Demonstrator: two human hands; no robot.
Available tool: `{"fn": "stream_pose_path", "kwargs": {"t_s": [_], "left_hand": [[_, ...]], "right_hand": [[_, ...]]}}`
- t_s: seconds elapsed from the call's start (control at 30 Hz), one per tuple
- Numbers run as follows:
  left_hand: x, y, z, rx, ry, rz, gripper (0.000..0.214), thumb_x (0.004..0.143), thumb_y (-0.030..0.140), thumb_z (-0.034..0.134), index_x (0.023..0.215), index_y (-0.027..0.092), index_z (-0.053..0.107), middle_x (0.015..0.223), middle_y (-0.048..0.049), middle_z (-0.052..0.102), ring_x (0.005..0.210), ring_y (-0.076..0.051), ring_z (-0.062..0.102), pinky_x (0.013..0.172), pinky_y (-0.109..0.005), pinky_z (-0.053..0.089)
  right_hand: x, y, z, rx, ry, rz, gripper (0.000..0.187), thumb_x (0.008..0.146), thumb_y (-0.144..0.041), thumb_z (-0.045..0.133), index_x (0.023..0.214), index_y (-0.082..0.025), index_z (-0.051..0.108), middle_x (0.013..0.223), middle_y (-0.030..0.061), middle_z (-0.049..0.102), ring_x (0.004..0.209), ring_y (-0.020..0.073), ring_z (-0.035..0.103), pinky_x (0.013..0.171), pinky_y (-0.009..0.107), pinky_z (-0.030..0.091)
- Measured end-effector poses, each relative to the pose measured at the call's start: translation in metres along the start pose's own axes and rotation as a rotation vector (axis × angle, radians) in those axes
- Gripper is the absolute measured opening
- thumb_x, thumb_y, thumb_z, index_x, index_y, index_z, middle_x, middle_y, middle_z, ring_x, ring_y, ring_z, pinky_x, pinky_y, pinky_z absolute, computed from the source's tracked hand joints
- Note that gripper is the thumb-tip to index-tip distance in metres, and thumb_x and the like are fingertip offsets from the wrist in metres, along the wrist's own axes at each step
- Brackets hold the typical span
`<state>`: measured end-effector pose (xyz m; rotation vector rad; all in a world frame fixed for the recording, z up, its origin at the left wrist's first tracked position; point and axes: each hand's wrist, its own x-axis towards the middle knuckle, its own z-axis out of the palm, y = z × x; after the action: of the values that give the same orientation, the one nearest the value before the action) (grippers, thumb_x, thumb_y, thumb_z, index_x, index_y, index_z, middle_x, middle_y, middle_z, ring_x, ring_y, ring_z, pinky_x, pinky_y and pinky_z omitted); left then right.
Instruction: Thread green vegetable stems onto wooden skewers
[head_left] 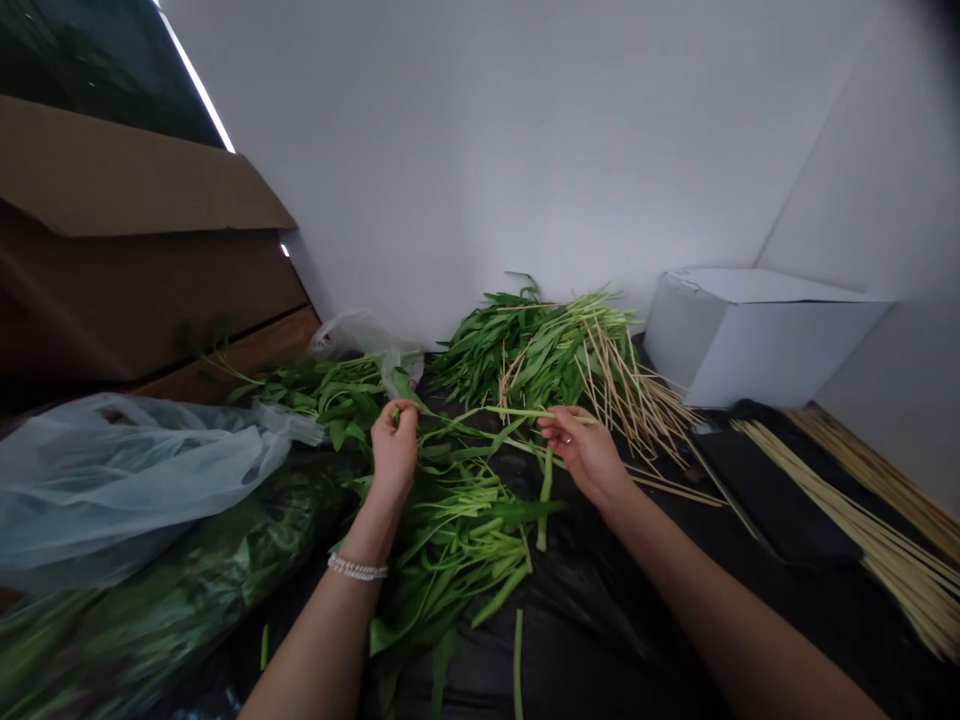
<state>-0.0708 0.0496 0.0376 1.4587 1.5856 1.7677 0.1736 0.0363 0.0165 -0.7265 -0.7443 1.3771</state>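
My left hand (394, 448) is closed in a pinch on the leafy end of a green stalk (480, 412). The stalk runs right to my right hand (581, 450), whose fingers pinch its pale stem end. Both hands hover over a loose pile of cut green stems and leaves (450, 530) lying on black plastic sheeting (600, 640). A pearl bracelet (357, 569) circles my left wrist. Beyond the hands lies a heap of leafy greens with thin wooden skewers (570, 350) through them.
A clear plastic bag (127, 480) covers more greens at the left, beside a brown cardboard box (135, 240). A white box (750, 335) stands at the back right against the white wall. A bundle of bare skewers (877, 530) lies along the right.
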Motion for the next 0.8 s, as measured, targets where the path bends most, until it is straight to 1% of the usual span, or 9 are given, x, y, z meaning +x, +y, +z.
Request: {"fn": "stream_pose_path", "kwargs": {"t_s": [0.03,0.1,0.2,0.33,0.4,0.5,0.57,0.7,0.8], "left_hand": [[0.003,-0.002,-0.002,0.034,0.035,0.033,0.016,0.081,0.026,0.044,0.072,0.021,0.056,0.063,0.0017,0.052,0.061,-0.014,0.048,0.059,-0.024,0.038],[0.005,-0.003,-0.005,0.150,0.093,0.170,0.016,0.085,0.025,0.043,0.075,0.021,0.055,0.072,-0.0009,0.055,0.070,-0.016,0.052,0.068,-0.027,0.042],[-0.001,0.001,-0.003,0.345,0.082,0.335,0.016,0.088,0.021,0.041,0.083,0.022,0.056,0.091,-0.0053,0.062,0.092,-0.021,0.053,0.086,-0.035,0.040],[-0.010,0.010,0.000,0.456,0.043,0.349,0.019,0.092,0.019,0.039,0.092,0.025,0.058,0.112,-0.0054,0.066,0.109,-0.026,0.047,0.093,-0.043,0.033],[-0.011,0.012,0.000,0.465,0.004,0.337,0.020,0.094,0.023,0.038,0.094,0.025,0.058,0.109,-0.0054,0.067,0.107,-0.026,0.048,0.091,-0.042,0.033],[-0.011,0.015,-0.001,0.465,-0.071,0.340,0.021,0.096,0.027,0.036,0.096,0.024,0.057,0.089,-0.0044,0.070,0.095,-0.025,0.053,0.086,-0.038,0.037],[-0.012,0.017,-0.001,0.504,-0.083,0.361,0.021,0.096,0.027,0.037,0.096,0.023,0.057,0.083,-0.0038,0.069,0.089,-0.024,0.053,0.084,-0.037,0.038],[-0.015,0.017,0.000,0.605,-0.053,0.462,0.024,0.096,0.026,0.038,0.091,0.023,0.061,0.092,-0.0045,0.068,0.097,-0.024,0.054,0.091,-0.042,0.033],[-0.017,0.015,0.001,0.579,-0.088,0.542,0.022,0.096,0.025,0.038,0.093,0.022,0.060,0.091,-0.0051,0.067,0.097,-0.023,0.055,0.092,-0.041,0.034]], "right_hand": [[0.002,-0.001,-0.002,0.017,0.011,0.008,0.029,0.062,-0.037,0.083,0.077,-0.020,0.065,0.073,0.0010,0.072,0.060,0.0120,0.063,0.052,0.022,0.046],[0.005,-0.002,-0.005,0.029,0.012,0.022,0.029,0.063,-0.037,0.082,0.078,-0.020,0.064,0.073,0.0009,0.072,0.061,0.0123,0.063,0.052,0.023,0.047],[0.005,-0.002,-0.005,0.028,-0.018,0.046,0.027,0.065,-0.038,0.081,0.079,-0.020,0.066,0.076,0.0021,0.073,0.063,0.0133,0.064,0.053,0.024,0.047],[0.001,-0.004,-0.001,0.027,-0.070,0.071,0.027,0.063,-0.034,0.082,0.080,-0.020,0.068,0.080,0.0031,0.074,0.067,0.0128,0.065,0.055,0.022,0.046],[-0.002,-0.003,0.000,-0.002,-0.092,0.059,0.027,0.063,-0.034,0.082,0.081,-0.019,0.068,0.081,0.0034,0.074,0.068,0.0128,0.065,0.056,0.022,0.045],[-0.004,-0.001,0.002,-0.072,-0.128,0.017,0.028,0.064,-0.036,0.080,0.082,-0.020,0.066,0.082,0.0037,0.074,0.068,0.0134,0.065,0.054,0.022,0.044],[-0.005,0.001,0.002,-0.124,-0.155,-0.011,0.028,0.065,-0.037,0.080,0.082,-0.020,0.064,0.083,0.0035,0.074,0.069,0.0140,0.065,0.054,0.022,0.044],[-0.005,0.004,0.002,-0.220,-0.183,-0.044,0.029,0.066,-0.039,0.079,0.084,-0.020,0.066,0.083,0.0035,0.074,0.072,0.0156,0.066,0.055,0.023,0.045],[-0.005,0.006,0.002,-0.273,-0.185,-0.055,0.029,0.065,-0.039,0.079,0.085,-0.021,0.069,0.084,0.0037,0.074,0.074,0.0169,0.066,0.056,0.024,0.046]]}}
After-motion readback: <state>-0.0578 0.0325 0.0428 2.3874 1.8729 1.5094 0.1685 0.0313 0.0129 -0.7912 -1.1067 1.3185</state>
